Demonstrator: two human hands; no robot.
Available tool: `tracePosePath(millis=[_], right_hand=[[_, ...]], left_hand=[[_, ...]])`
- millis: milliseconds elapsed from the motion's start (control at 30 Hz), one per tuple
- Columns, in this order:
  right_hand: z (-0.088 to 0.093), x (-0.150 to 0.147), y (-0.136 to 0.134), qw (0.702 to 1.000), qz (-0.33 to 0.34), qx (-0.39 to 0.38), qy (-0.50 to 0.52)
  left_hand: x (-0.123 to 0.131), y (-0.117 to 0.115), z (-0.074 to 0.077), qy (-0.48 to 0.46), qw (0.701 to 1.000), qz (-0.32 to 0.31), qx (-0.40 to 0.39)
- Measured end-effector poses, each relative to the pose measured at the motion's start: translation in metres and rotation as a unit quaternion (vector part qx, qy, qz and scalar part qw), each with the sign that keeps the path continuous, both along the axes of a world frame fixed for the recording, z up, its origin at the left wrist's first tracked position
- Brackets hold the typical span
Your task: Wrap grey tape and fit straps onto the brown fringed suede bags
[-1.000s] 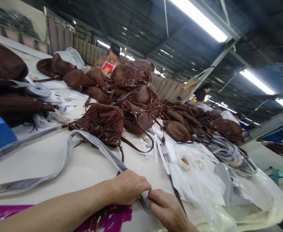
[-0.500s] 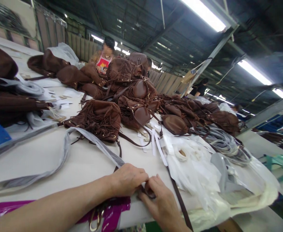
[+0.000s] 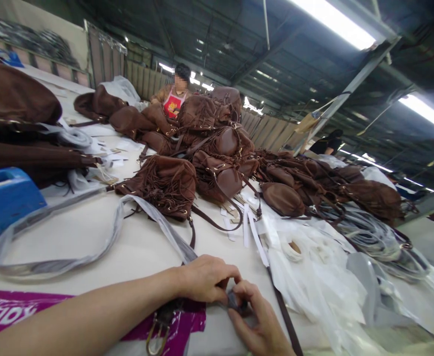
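Note:
A strap in a translucent grey plastic sleeve (image 3: 122,212) loops over the table and runs in under my left hand (image 3: 207,277). That hand is closed, its thumb and fingers pinching at the strap's end. Close against it, my right hand (image 3: 259,316) is curled with thumb and forefinger around a crumpled dark grey bit (image 3: 235,299) of the wrapped strap. Below my left wrist lies a gold metal buckle or clasp (image 3: 158,336) on a dark strap end. It rests over a purple printed plastic bag (image 3: 183,321), partly covered by my left forearm.
Brown fringed handbags (image 3: 165,185) are piled across the table (image 3: 72,247). A blue tape dispenser-like block (image 3: 11,202) stands at left. White plastic sheets (image 3: 313,277), a coil of grey tubing (image 3: 372,232) and a dark strap (image 3: 283,311) lie at right. Behind the pile is a person in a red apron (image 3: 172,104).
The view has shifted, so the scene sits further right. My fingers have moved slightly, and more of the crumpled grey piece shows between my hands.

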State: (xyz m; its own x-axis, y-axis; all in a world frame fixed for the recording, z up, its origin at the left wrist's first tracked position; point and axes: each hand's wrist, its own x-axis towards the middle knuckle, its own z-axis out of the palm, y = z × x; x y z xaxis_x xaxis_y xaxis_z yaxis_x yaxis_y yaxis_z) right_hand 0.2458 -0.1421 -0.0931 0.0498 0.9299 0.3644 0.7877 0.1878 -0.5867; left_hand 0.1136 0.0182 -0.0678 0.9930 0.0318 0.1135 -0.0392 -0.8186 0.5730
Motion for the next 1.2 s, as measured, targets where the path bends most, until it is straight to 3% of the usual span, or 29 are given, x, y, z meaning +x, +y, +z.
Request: tracePosePath(millis=[233, 433, 533, 600, 700, 833, 1067, 1200], right_hand=[[-0.001, 0.010, -0.006, 0.996, 0.014, 0.033, -0.077], [0.004, 0.004, -0.022, 0.968, -0.082, 0.007, -0.239], [0.008, -0.005, -0.021, 0.980, -0.101, -0.017, -0.172], [0.016, -0.012, -0.014, 0.988, -0.106, -0.056, -0.093], [0.030, -0.016, -0.001, 0.979, -0.147, -0.142, -0.016], [0.041, -0.013, 0.012, 0.975, -0.146, -0.168, -0.008], [0.044, -0.007, 0.023, 0.966, -0.135, -0.216, 0.047], [0.048, -0.007, 0.031, 0.959, -0.146, -0.240, 0.029]], left_hand=[[0.004, -0.008, 0.002, -0.012, 0.999, 0.006, 0.049], [0.006, -0.033, 0.002, 0.024, 0.993, 0.105, 0.049], [0.005, -0.041, -0.002, 0.036, 0.987, 0.155, 0.023], [0.005, -0.042, -0.005, 0.037, 0.986, 0.161, 0.018], [0.005, -0.039, -0.006, 0.035, 0.988, 0.151, 0.016], [0.004, -0.035, -0.006, 0.032, 0.990, 0.137, -0.002], [-0.003, -0.029, -0.001, 0.039, 0.991, 0.126, -0.034], [-0.003, -0.027, 0.005, 0.056, 0.990, 0.127, 0.002]])
